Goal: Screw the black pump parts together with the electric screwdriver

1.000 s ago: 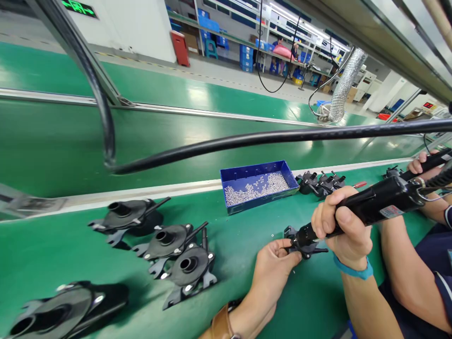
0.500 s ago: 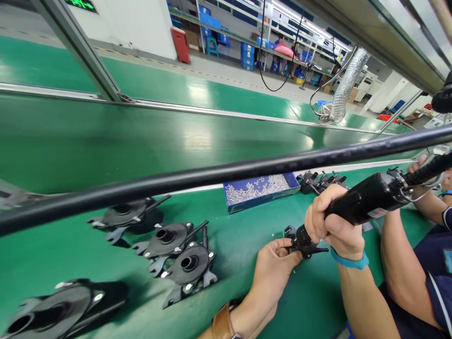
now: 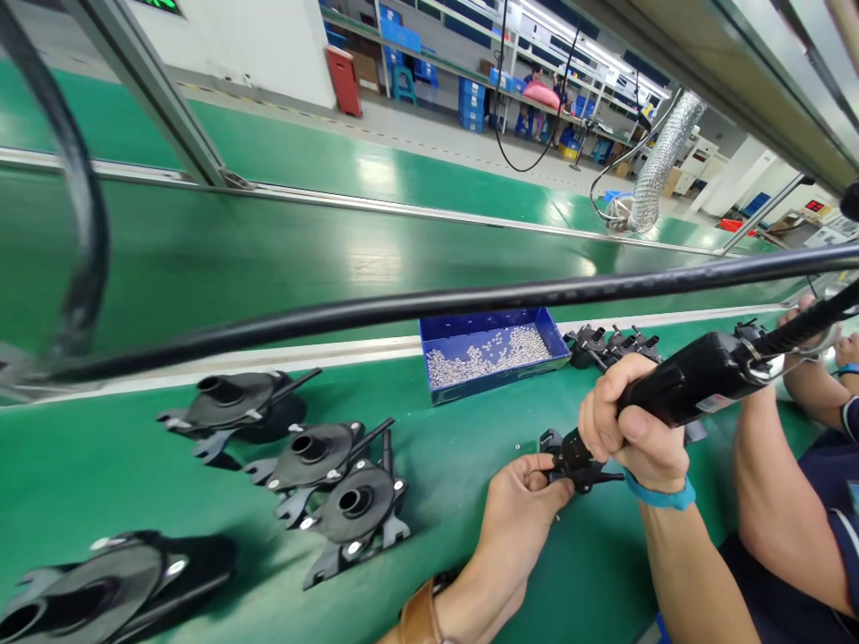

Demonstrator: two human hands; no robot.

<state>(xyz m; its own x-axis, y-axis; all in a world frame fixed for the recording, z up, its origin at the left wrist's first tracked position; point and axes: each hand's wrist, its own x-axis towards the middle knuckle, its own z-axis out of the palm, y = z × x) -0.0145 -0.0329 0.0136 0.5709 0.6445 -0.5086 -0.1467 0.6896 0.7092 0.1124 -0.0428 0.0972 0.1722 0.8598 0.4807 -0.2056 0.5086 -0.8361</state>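
Note:
My right hand [image 3: 634, 425] is wrapped round a black power screwdriver [image 3: 698, 380], which slants down to the left. The tool's tip meets a small black part [image 3: 587, 474] lying on the green table; the exact contact point is hidden. My left hand [image 3: 527, 501], with a brown watch strap at the wrist, pinches the left side of that part. A blue tray [image 3: 497, 385] of small shiny metal pieces stands beyond my hands. Several black round assemblies with tubes [image 3: 355, 503] lie to the left.
A thick black cable [image 3: 403, 310] crosses the view above the table. More black assemblies [image 3: 591, 343] lie right of the tray. At the right edge, another person's arm [image 3: 785, 492] rests close to my right forearm. A metal frame post [image 3: 151, 89] stands at the left.
The black cable has shifted and now bends upward at the left, uncovering more of the tray and the farthest assembly. Both hands keep their places on the tool and part.

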